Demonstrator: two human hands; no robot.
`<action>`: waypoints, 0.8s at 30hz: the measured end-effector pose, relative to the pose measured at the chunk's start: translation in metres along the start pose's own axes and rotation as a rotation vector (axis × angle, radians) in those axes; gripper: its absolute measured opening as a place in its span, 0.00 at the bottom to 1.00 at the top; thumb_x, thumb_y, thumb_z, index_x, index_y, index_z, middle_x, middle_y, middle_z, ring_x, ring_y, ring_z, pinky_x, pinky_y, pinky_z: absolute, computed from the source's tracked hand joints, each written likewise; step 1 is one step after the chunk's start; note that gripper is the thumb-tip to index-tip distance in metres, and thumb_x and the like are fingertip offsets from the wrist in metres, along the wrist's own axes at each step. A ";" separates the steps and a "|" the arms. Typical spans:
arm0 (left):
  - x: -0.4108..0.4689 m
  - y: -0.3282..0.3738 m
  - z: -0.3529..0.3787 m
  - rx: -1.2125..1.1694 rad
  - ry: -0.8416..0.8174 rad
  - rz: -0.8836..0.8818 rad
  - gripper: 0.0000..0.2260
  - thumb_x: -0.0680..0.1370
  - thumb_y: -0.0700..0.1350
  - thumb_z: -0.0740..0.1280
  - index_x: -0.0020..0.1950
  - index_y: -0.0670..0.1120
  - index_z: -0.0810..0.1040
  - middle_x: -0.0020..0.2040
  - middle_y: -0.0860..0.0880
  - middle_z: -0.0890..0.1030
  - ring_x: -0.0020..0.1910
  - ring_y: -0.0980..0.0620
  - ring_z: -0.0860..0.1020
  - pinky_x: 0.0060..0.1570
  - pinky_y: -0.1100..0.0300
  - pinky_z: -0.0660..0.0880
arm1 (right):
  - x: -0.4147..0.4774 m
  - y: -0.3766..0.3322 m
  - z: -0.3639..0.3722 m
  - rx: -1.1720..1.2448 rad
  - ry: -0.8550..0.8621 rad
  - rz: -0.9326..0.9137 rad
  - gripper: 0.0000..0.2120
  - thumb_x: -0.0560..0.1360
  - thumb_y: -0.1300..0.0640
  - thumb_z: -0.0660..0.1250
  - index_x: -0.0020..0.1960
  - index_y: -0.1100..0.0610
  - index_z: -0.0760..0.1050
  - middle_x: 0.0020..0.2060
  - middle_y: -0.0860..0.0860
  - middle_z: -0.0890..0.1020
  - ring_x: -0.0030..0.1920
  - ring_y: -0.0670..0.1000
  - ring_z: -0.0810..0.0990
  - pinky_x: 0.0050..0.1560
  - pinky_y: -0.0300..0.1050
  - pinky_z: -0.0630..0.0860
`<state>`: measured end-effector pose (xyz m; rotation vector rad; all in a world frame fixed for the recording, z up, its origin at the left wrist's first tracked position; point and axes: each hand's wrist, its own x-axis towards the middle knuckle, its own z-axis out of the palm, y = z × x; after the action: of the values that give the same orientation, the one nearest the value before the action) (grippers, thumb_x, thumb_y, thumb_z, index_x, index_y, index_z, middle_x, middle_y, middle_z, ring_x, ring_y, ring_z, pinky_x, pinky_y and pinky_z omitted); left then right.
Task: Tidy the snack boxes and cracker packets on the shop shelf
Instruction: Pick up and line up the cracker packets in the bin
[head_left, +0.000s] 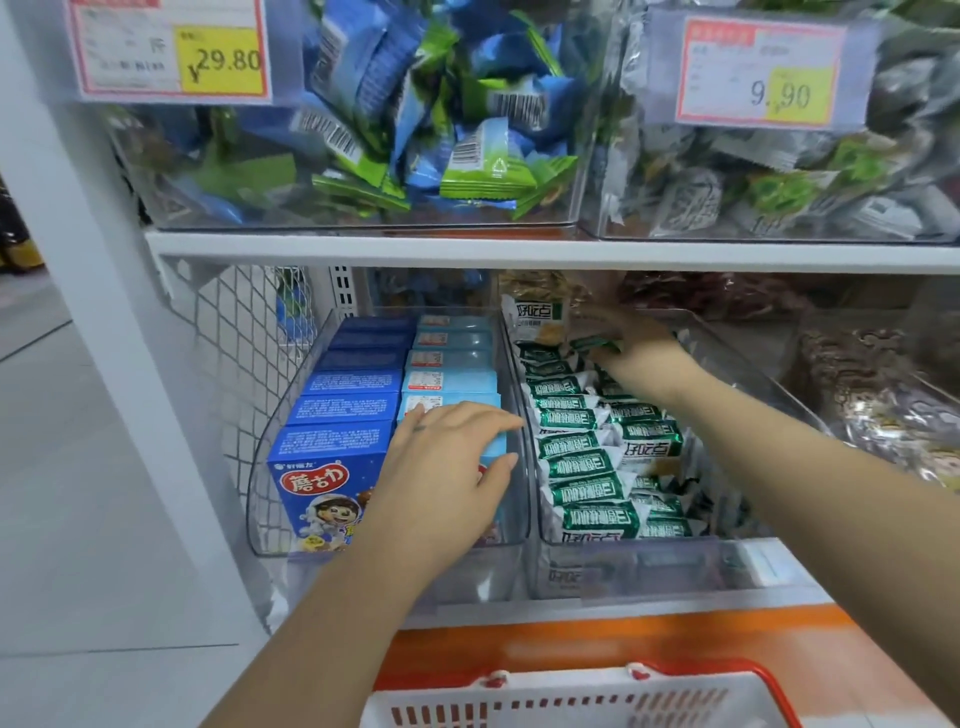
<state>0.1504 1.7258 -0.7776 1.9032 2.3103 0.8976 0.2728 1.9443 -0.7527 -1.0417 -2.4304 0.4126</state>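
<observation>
**Snack boxes (353, 402) and cracker packets (582, 457): boxes look done, packet bin half sorted**

Head view, the only one.

- Both lots sit on the lower level, under the white shelf board (363, 248), in two clear bins side by side.
- Left bin (257, 499): a dark blue row of boxes runs front to back, with a light blue row (452, 361) touching it on the right. Both rows read straight and upright, with no gaps that I can see.
- Left hand (452, 467): flat on the front light blue box, fingers straight, gripping nothing. It looks like a squaring push or a check.
- Right bin (535, 525): green-and-white packets overlap in two rows. The left row is even. The right row is looser, with a few packets skewed towards the front.
- Right hand (639, 348): reaches to the rear of that bin and looks to pinch a green packet (595, 344) at the fingertips. It is blurred, so confidence is medium.
- An upright packet (537, 317) stands at the very back, just beside that hand and out of line with the flat ones.

Estimate:
- Boxes are finished or nearly so.
- Left to do: the rear of the packet bin, the upright packet and the loose right row.
- A white basket (571, 701) sits at the bottom edge. I can't see what is in it.
</observation>
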 end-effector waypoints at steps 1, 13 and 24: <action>0.000 0.000 0.000 -0.001 -0.001 -0.003 0.15 0.80 0.50 0.60 0.67 0.59 0.71 0.66 0.61 0.71 0.67 0.60 0.64 0.73 0.53 0.52 | -0.009 0.004 -0.008 -0.022 -0.012 -0.018 0.22 0.77 0.61 0.64 0.69 0.49 0.69 0.62 0.51 0.76 0.46 0.52 0.78 0.40 0.35 0.76; -0.002 0.007 -0.003 0.036 -0.008 -0.019 0.15 0.80 0.49 0.61 0.67 0.57 0.71 0.66 0.59 0.72 0.66 0.57 0.66 0.72 0.50 0.54 | -0.071 0.017 -0.021 -0.589 -0.241 -0.106 0.24 0.69 0.41 0.71 0.61 0.47 0.71 0.59 0.47 0.74 0.63 0.51 0.68 0.66 0.49 0.57; -0.011 0.025 -0.009 -0.068 0.162 0.082 0.12 0.79 0.47 0.64 0.62 0.55 0.77 0.61 0.59 0.75 0.64 0.56 0.69 0.72 0.50 0.56 | -0.098 0.010 -0.048 -0.345 0.094 -0.094 0.17 0.71 0.50 0.72 0.57 0.54 0.73 0.51 0.51 0.76 0.55 0.55 0.73 0.62 0.51 0.65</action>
<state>0.1720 1.7140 -0.7631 1.9799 2.2667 1.1650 0.3633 1.8824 -0.7450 -1.0502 -2.5054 -0.0904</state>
